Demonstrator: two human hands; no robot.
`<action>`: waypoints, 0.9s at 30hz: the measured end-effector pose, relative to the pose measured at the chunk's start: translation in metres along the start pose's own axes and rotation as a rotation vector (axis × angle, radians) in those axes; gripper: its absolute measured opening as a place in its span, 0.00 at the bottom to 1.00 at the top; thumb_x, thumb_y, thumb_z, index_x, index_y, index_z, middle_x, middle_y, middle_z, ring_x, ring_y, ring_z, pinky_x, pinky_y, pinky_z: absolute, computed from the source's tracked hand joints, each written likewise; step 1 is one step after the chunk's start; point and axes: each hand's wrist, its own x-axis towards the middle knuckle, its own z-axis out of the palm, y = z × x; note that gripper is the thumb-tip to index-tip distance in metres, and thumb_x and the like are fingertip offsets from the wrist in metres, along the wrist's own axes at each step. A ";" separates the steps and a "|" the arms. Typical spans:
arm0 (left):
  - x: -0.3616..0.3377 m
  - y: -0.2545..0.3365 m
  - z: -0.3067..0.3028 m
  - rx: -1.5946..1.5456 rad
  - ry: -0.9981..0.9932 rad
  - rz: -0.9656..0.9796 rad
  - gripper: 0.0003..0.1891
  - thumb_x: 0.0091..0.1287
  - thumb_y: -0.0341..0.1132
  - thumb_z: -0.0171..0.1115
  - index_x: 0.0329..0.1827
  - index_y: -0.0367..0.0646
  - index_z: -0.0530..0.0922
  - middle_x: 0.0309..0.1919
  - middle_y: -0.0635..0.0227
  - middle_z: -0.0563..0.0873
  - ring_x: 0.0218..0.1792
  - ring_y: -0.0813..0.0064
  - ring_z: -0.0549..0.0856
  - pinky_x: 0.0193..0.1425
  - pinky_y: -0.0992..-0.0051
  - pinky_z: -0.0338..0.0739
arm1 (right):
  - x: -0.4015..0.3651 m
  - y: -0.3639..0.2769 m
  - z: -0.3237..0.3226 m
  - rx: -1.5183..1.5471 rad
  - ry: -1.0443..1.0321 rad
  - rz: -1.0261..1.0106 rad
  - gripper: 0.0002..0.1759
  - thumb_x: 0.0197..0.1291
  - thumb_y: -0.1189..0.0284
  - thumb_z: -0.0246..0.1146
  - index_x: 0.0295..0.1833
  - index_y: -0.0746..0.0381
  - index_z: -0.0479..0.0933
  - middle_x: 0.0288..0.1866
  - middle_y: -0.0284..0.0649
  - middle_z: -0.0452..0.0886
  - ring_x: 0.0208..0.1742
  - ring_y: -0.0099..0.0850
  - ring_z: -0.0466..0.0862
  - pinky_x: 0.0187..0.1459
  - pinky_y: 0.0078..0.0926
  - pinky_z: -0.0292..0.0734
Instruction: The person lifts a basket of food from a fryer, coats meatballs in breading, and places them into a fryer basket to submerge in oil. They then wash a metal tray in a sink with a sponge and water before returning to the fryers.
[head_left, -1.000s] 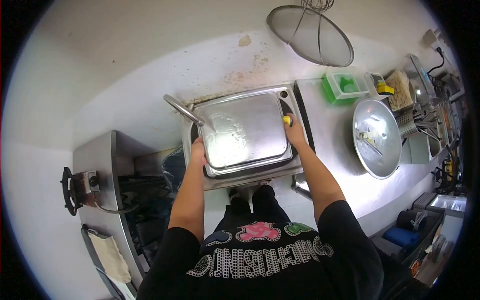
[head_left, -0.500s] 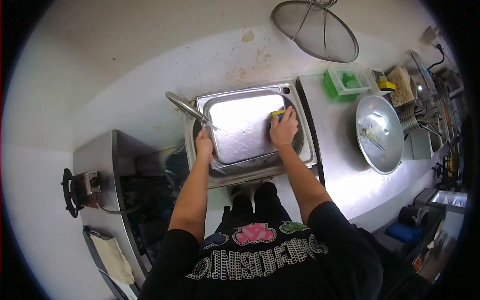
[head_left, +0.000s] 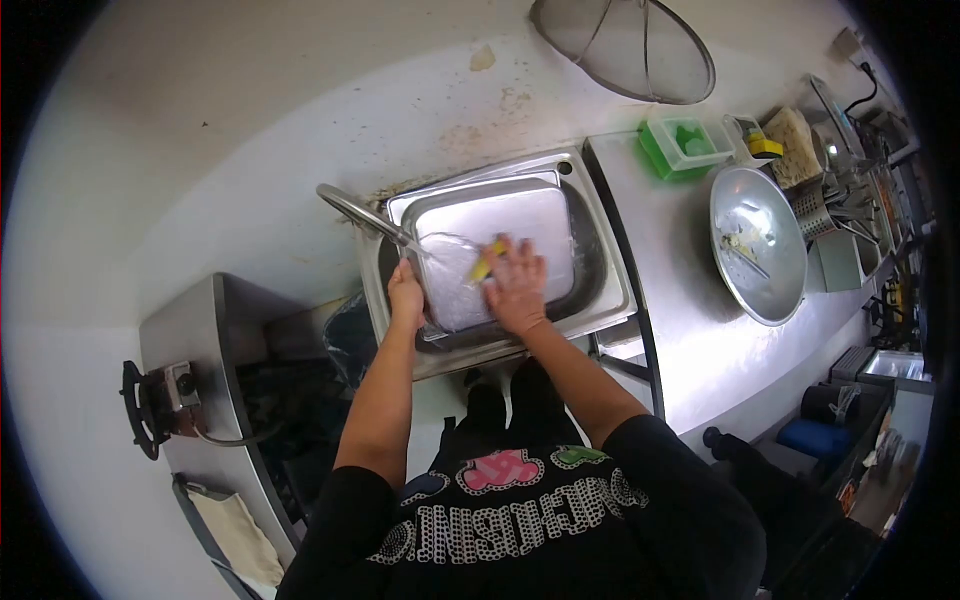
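A rectangular metal tray rests in the steel sink, its broad flat face turned up and wet. My left hand is closed around the tray's left edge, just below the faucet spout. Water runs from the spout onto the tray's left part. Near the middle of the tray, my right hand presses a yellow sponge against the metal. That hand is smeared by motion, and its palm covers part of the sponge.
Right of the sink, a steel counter carries a large metal bowl with scraps and a utensil inside. Behind it stand a green-tinted plastic container and a utensil holder. A strainer hangs on the wall. A burner stands left.
My right hand has slid the sponge from the tray's upper right to its middle. My left hand keeps its hold on the left edge. The view has shifted slightly.
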 end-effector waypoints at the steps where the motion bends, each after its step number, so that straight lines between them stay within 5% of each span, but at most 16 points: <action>1: -0.006 0.009 0.003 -0.003 0.006 -0.005 0.18 0.73 0.44 0.42 0.45 0.39 0.76 0.35 0.68 0.82 0.35 0.78 0.79 0.42 0.76 0.73 | 0.003 0.017 0.006 -0.002 0.070 0.107 0.36 0.53 0.62 0.58 0.69 0.48 0.58 0.71 0.48 0.53 0.68 0.52 0.56 0.65 0.54 0.50; 8: -0.012 0.017 0.005 -0.013 -0.036 0.029 0.20 0.72 0.48 0.43 0.42 0.39 0.77 0.32 0.70 0.82 0.32 0.79 0.77 0.39 0.76 0.72 | 0.068 0.076 0.010 0.437 0.430 0.606 0.29 0.53 0.67 0.63 0.61 0.62 0.64 0.60 0.55 0.65 0.57 0.53 0.67 0.58 0.42 0.62; 9: -0.014 0.019 0.006 -0.022 -0.027 0.030 0.20 0.72 0.48 0.43 0.42 0.40 0.77 0.31 0.70 0.81 0.32 0.80 0.76 0.38 0.76 0.71 | 0.078 0.082 0.012 0.360 0.442 0.612 0.26 0.50 0.69 0.65 0.53 0.67 0.67 0.51 0.54 0.70 0.51 0.51 0.70 0.54 0.40 0.64; 12: -0.012 0.013 0.005 0.024 -0.009 0.056 0.20 0.72 0.48 0.45 0.42 0.40 0.77 0.30 0.71 0.81 0.30 0.81 0.76 0.37 0.77 0.71 | 0.094 0.098 0.009 0.291 0.485 0.553 0.24 0.47 0.67 0.68 0.46 0.68 0.70 0.44 0.54 0.73 0.50 0.50 0.71 0.52 0.40 0.66; 15: -0.005 0.010 -0.002 0.065 -0.028 -0.027 0.19 0.72 0.47 0.45 0.41 0.40 0.78 0.30 0.71 0.81 0.30 0.81 0.75 0.36 0.78 0.71 | 0.112 0.103 -0.018 0.425 0.380 0.723 0.23 0.43 0.65 0.71 0.40 0.68 0.72 0.42 0.53 0.72 0.47 0.49 0.73 0.49 0.38 0.68; 18: -0.015 0.019 0.004 -0.018 -0.032 0.086 0.19 0.72 0.47 0.46 0.41 0.40 0.78 0.28 0.72 0.79 0.28 0.81 0.74 0.34 0.78 0.70 | 0.130 0.090 -0.044 0.439 0.233 0.598 0.22 0.42 0.64 0.72 0.35 0.68 0.71 0.44 0.52 0.72 0.46 0.49 0.73 0.48 0.39 0.69; 23: -0.003 0.012 0.006 -0.039 -0.016 0.093 0.19 0.72 0.46 0.46 0.43 0.39 0.78 0.28 0.72 0.78 0.28 0.82 0.73 0.34 0.78 0.69 | 0.112 0.094 -0.017 0.076 -0.027 0.413 0.30 0.53 0.51 0.60 0.59 0.54 0.73 0.57 0.53 0.68 0.57 0.47 0.70 0.55 0.42 0.67; 27: 0.001 0.007 -0.003 0.067 -0.063 0.057 0.19 0.72 0.44 0.45 0.45 0.37 0.77 0.33 0.70 0.81 0.33 0.81 0.75 0.40 0.78 0.71 | 0.122 0.086 -0.009 0.165 0.040 0.426 0.27 0.53 0.54 0.59 0.55 0.59 0.75 0.54 0.54 0.71 0.58 0.48 0.70 0.53 0.43 0.68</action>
